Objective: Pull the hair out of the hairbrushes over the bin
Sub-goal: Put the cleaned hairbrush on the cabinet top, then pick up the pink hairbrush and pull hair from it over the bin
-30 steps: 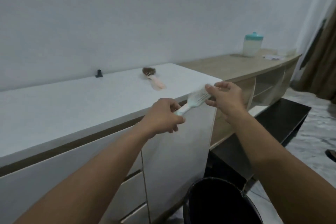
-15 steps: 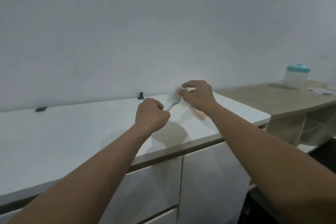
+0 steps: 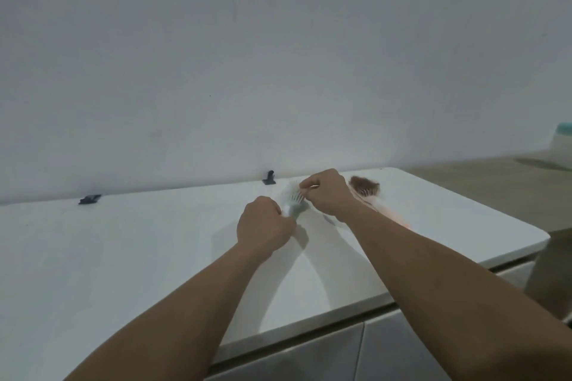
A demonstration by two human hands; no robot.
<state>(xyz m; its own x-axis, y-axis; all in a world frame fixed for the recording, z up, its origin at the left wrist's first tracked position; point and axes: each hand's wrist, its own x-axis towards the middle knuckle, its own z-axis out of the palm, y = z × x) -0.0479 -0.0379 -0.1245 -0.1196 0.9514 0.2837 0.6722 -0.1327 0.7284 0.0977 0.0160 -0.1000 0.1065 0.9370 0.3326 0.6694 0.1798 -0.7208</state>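
Observation:
My left hand point(image 3: 264, 227) is closed around the handle of a pale blue-white hairbrush point(image 3: 294, 199), held just above the white counter point(image 3: 123, 257). My right hand point(image 3: 328, 193) pinches at the bristles on the brush head. Behind my right wrist a pink hairbrush point(image 3: 366, 190) lies on the counter, its head matted with brown hair and its handle partly hidden by my forearm. The bin is out of view.
Two small black clips point(image 3: 269, 178) point(image 3: 89, 199) sit at the back of the counter against the wall. A lower wooden shelf top point(image 3: 495, 189) runs to the right, with a teal-lidded container point(image 3: 561, 142) at the frame edge. White drawer fronts point(image 3: 309, 359) lie below the counter.
The view has lifted from the bin and cabinet front to the counter top. Both hands have carried the pale hairbrush from over the bin to above the counter, beside the pink brush.

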